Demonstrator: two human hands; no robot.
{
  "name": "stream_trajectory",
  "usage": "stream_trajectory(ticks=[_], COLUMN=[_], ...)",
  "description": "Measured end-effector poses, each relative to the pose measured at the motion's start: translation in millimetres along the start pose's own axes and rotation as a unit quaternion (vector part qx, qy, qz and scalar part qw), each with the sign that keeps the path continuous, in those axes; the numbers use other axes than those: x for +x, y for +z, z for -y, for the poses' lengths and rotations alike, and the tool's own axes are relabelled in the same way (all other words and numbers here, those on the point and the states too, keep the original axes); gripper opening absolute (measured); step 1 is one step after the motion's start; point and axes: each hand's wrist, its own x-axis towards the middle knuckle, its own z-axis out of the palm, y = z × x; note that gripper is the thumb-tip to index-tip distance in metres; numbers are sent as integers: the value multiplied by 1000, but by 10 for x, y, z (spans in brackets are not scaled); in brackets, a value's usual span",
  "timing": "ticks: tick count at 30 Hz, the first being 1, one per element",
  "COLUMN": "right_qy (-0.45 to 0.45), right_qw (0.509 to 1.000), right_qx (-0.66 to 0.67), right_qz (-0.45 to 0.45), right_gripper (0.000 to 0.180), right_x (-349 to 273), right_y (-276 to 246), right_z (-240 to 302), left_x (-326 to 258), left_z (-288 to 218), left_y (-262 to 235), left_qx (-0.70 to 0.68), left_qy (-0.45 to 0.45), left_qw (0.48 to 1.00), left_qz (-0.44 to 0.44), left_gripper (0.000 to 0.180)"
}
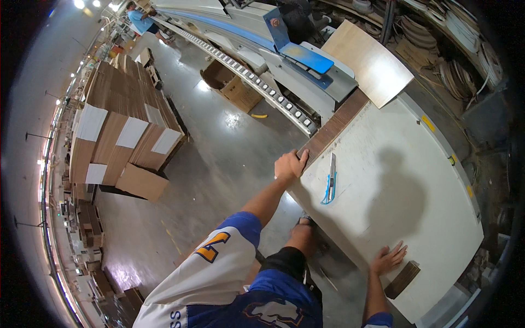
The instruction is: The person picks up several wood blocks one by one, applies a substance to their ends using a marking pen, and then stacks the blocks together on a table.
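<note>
A long brown wood-grain board (334, 131) lies along the far left edge of the white tabletop (350, 229). My left hand (291, 165) is closed round its near end, thumb on top; the fingers underneath are partly hidden. Flat on the tabletop, with fingers spread, rests my right hand (389, 259). Just beside it is a short stack of brown strips (403, 279), which it does not appear to grip. A utility knife (330, 180) with a light-blue handle lies on the tabletop, to the right of my left hand.
Beyond the table runs a long machine (240, 33) with a roller rail (251, 83) and a blue bracket (306, 57). A pale curved panel (369, 63) lies at the table's far end. Stacked brown boards (123, 117) and a cardboard box (240, 95) stand left. Another person (141, 21) is far off.
</note>
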Motion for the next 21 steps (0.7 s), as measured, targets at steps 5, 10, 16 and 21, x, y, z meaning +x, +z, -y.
stream_trajectory(ticks=[5,10,16,21], right_qy=[1,-17,-19,73], right_qw=[1000,999,983,980], right_qx=[0,5,166,181], right_qz=[-27,-47,-83,-30], right_gripper=[68,73,63,72], right_x=[9,65,1229,2415], right_y=[114,121,365,436], right_z=[-61,37,1061,2663], left_x=[11,86,108,96], left_z=[-104,-26,89,49], left_y=[-85,-126,-48,113], left_qx=[-3,-36,-21,-42], left_qy=[0,10,-10,13], left_qw=[1000,999,997,997], left_qz=[9,6,67,61], left_gripper=[70,71,80,79])
